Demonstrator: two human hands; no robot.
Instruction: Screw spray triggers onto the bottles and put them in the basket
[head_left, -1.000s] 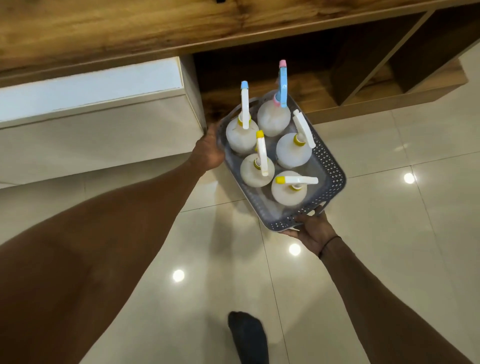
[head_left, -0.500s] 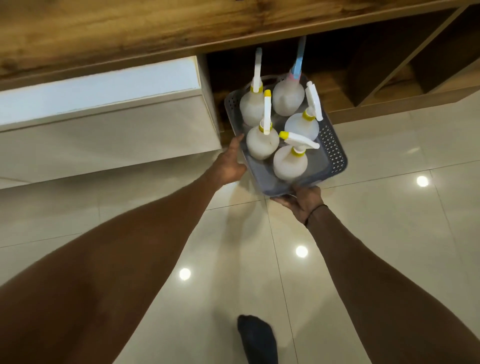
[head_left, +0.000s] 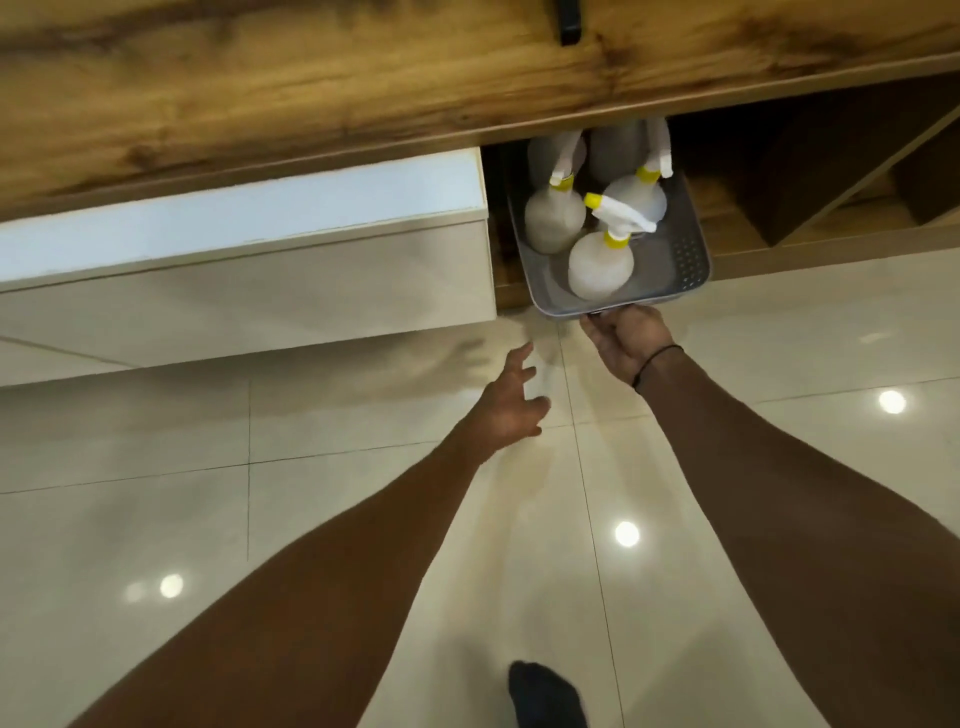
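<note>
A grey perforated basket (head_left: 685, 260) sits partly inside the open wooden shelf under the tabletop. It holds several white spray bottles; the nearest bottle (head_left: 600, 265) has a yellow collar and a white trigger. The far bottles are half hidden by the tabletop edge. My right hand (head_left: 626, 340) is against the basket's near rim, fingers curled at its edge. My left hand (head_left: 511, 402) hovers over the floor, below and left of the basket, fingers spread and holding nothing.
A wooden tabletop (head_left: 363, 78) overhangs the shelf. A white cabinet (head_left: 260, 270) stands left of the shelf opening. Wooden dividers (head_left: 789, 171) split the shelf to the right. Glossy tiled floor lies below, with my dark-socked foot (head_left: 543, 696) at the bottom.
The basket has moved forward into the shelf under the tabletop. My left hand has let go of its side and pulled back; my right hand stays at the near rim.
</note>
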